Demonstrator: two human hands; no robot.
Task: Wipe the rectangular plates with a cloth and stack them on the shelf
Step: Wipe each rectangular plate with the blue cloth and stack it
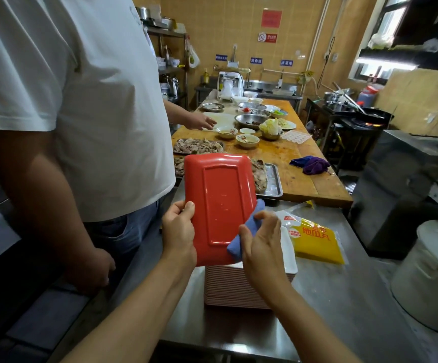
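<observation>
Head view. Landmark: the stack of plates (236,289) on the steel counter (343,305).

1. Red rectangular plate (220,208): held in the air directly above the stack, underside toward the camera, long axis running away from the wearer, tilted. It is clear of the stack's top plate.
2. Left hand (178,229): grips the plate's left long edge, above and to the left of the stack. The thumb lies on the underside near the rim; the other fingers are behind the plate and hidden.
3. Right hand (259,242): above the stack's right side. The thumb and palm press a blue cloth (241,237) against the plate's near right corner; the fingers are loosely spread and partly extended, the index curled over the cloth's top.
4. Blue cloth: bunched, touching the plate's right edge and near corner.
5. Yellow packet (314,242): flat on the counter, just right of the stack.
6. White lidded bucket (432,273): well to the right of the stack.
7. Wooden table (299,176): beyond the stack, carrying bowls, trays of meat and a purple rag (310,165).
8. A person in a white T-shirt (81,100): standing to the left of the stack.
</observation>
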